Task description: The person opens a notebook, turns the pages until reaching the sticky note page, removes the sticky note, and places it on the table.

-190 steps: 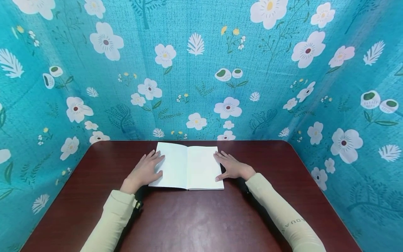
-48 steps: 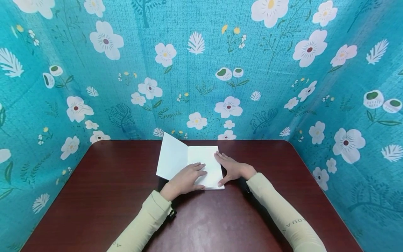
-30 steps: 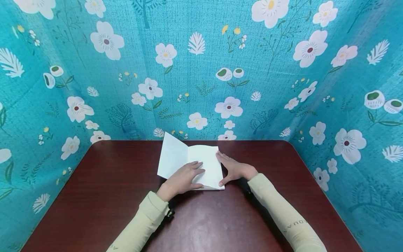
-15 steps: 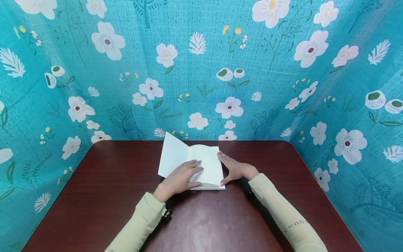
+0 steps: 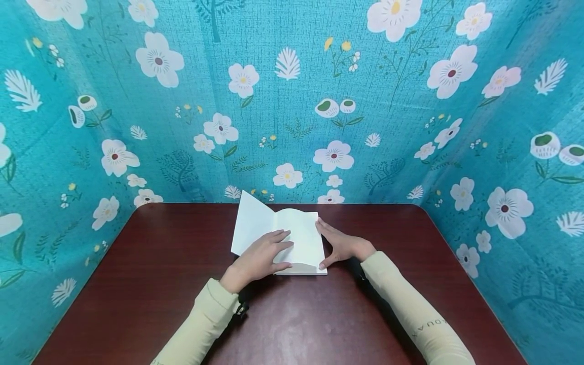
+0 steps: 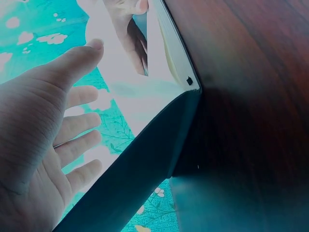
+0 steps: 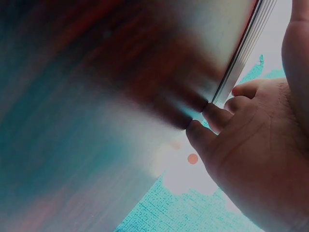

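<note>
An open notebook with blank white pages [image 5: 298, 230] lies near the table's far edge. Its left leaf [image 5: 253, 220] stands tilted up, dark on its outer side [image 6: 140, 164]. The pages on the right side arch upward, with a gap showing at their near edge. Over the inner part of these pages is my left hand [image 5: 260, 256], fingers spread and fairly straight; contact is unclear. My right hand [image 5: 342, 246] rests along the notebook's right edge, thumb at the near corner. In the right wrist view, its fingertips [image 7: 195, 128] touch the table beside the page block [image 7: 244, 50].
A dark red-brown table [image 5: 292, 319] with rounded far corners carries the notebook. A blue floral curtain [image 5: 292, 101] hangs behind the table and along both sides. A black device [image 5: 241, 307] sits at the left wrist.
Earlier, my left hand lay on the left page; that leaf now stands tilted and the hand is over the right pages. Lately it has slid slightly left while the pages arch higher.
</note>
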Motion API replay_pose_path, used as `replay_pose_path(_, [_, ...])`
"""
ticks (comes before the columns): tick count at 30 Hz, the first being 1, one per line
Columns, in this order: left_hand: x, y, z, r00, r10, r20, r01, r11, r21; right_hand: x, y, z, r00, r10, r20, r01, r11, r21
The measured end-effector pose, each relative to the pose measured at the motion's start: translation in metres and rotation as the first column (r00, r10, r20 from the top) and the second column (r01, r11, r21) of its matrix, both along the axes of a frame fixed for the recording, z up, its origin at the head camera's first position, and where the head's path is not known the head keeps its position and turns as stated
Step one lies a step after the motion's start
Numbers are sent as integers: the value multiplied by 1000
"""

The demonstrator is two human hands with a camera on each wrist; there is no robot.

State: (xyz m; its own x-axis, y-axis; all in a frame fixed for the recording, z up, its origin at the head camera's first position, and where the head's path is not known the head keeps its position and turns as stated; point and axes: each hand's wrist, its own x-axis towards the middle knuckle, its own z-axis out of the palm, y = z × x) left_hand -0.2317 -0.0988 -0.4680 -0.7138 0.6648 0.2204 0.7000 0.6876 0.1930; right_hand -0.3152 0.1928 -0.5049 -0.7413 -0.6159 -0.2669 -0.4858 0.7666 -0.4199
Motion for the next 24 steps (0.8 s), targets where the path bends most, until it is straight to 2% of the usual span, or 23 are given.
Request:
replay_pose_path(11, [2,-5,-1,999,8,-35,-8,1000,16,2,0,2,1000,23,2,-23,999,-45])
replay_pose_path(16, [5,-3,-1,994,9,-105,-7,1000,17,2,-1,0,1000,23,3,-23,999,-30])
replay_pose_path(19, [8,-2,-1,983,11,-185,-5,999,32,2,-1,-1,1000,23,4,-22,999,-23])
replay_pose_path(24, [12,2,-1,945,48,-323,-17,995,99,1,-1,0,1000,25,-2,-25,999,-21])
